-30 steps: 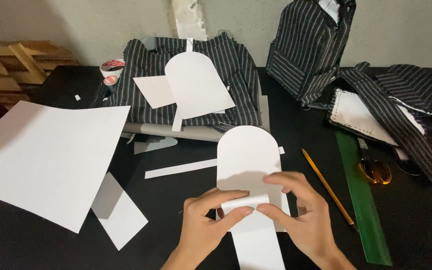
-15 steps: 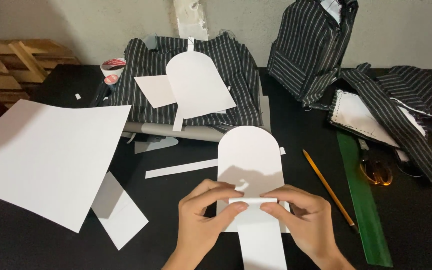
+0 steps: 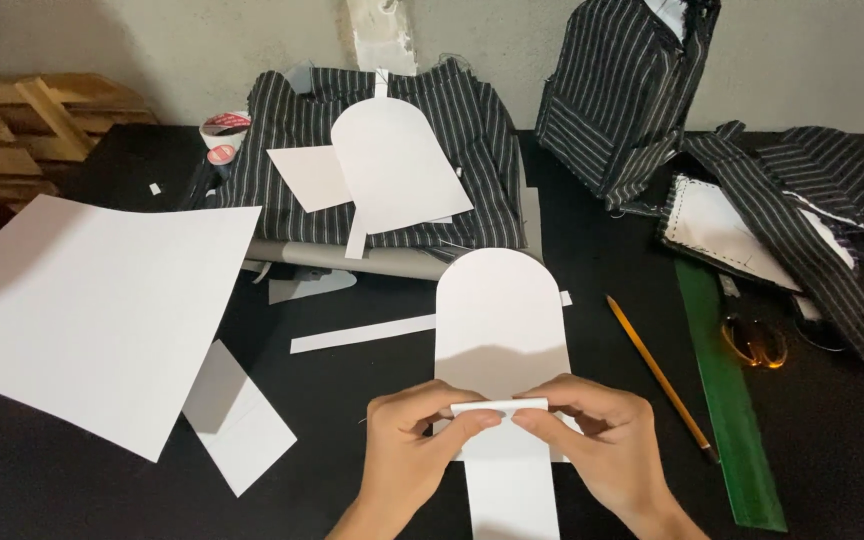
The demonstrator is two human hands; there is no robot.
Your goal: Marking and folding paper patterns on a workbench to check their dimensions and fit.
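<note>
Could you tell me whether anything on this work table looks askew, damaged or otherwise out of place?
Nothing looks damaged or spilled. Both hands, left hand and right hand, pinch a small folded paper strip over the arch-shaped white card. The large white sheet lies skewed, and paper offcuts are scattered about.

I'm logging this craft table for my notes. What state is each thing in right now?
Left hand: pinching the folded strip.
Right hand: pinching the same strip.
Folded paper strip: creased, held over the arched card.
Arched card: flat on the table.
Pencil: lying loose.
Green ruler: lying flat.
Large white sheet: flat, unfolded.
</note>
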